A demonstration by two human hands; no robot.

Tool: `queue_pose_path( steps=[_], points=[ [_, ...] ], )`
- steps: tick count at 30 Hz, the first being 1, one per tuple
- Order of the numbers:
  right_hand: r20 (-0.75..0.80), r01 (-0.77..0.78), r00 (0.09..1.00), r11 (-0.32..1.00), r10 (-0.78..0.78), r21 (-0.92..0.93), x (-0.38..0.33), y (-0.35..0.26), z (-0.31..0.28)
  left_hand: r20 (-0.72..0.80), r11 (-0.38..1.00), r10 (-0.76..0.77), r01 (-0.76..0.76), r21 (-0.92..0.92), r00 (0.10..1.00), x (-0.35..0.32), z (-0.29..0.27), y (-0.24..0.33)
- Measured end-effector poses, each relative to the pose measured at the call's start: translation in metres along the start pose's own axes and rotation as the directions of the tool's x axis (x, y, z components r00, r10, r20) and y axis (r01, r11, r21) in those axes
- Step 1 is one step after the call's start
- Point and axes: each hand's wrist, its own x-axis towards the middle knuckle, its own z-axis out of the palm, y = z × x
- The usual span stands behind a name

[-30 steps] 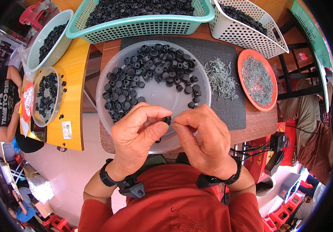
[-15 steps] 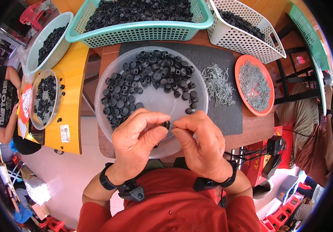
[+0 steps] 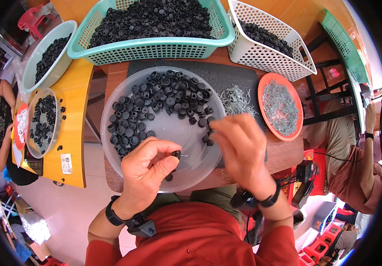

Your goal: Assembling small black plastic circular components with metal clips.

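Note:
Between the thumb and fingertips of my left hand (image 3: 146, 166) is a small black plastic cap (image 3: 176, 154), held above the near part of a round clear tub (image 3: 186, 135). Many similar black pieces (image 3: 171, 95) lie heaped along the tub's far and left sides. My right hand (image 3: 244, 153) is over the tub's right rim, beside a few stray black pieces. Its fingers are smeared by motion, so whether they hold anything does not show. Just beyond it, a pile of thin silver screws (image 3: 236, 101) lies on a dark mat (image 3: 199, 73).
An orange plate (image 3: 286, 138) of screws stands to the right. At the back are a teal basket (image 3: 151, 55) and a white basket (image 3: 266, 64), both holding black pieces. Leftward, a yellow table (image 3: 76, 133) carries more tubs; a person sits beyond it. Another person is at the right.
My right hand has left my left hand and moved right toward the tub's rim. My left hand keeps its pinch on the black cap. The whole view has shifted slightly.

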Motion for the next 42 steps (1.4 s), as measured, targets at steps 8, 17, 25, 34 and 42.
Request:
queue_pose_path(
  steps=[8, 17, 25, 34, 42],
  points=[
    [0.440, 0.342, 0.883, 0.866, -0.164, -0.364, 0.021, 0.028, 0.012, 0.010, 0.995, 0.034, -0.033, -0.092, 0.999, 0.003, -0.001, -0.004],
    [0.487, 0.362, 0.856, 0.872, -0.172, -0.329, 0.023, 0.022, 0.023, 0.033, 0.996, -0.012, 0.015, -0.084, 0.999, 0.004, -0.002, 0.000],
    [0.337, 0.283, 0.919, 0.937, -0.205, -0.203, 0.016, 0.026, 0.025, 0.010, 0.985, -0.056, 0.057, -0.165, 0.998, 0.003, -0.004, 0.001],
    [0.388, 0.238, 0.905, 0.964, -0.176, -0.118, 0.012, 0.020, 0.026, 0.015, 0.979, -0.039, 0.041, -0.198, 0.999, 0.007, -0.008, 0.001],
    [0.270, 0.129, 0.952, 0.989, -0.145, 0.076, 0.011, 0.011, 0.023, -0.015, 0.982, -0.049, 0.045, -0.181, 0.999, 0.006, -0.009, 0.004]
  ],
)
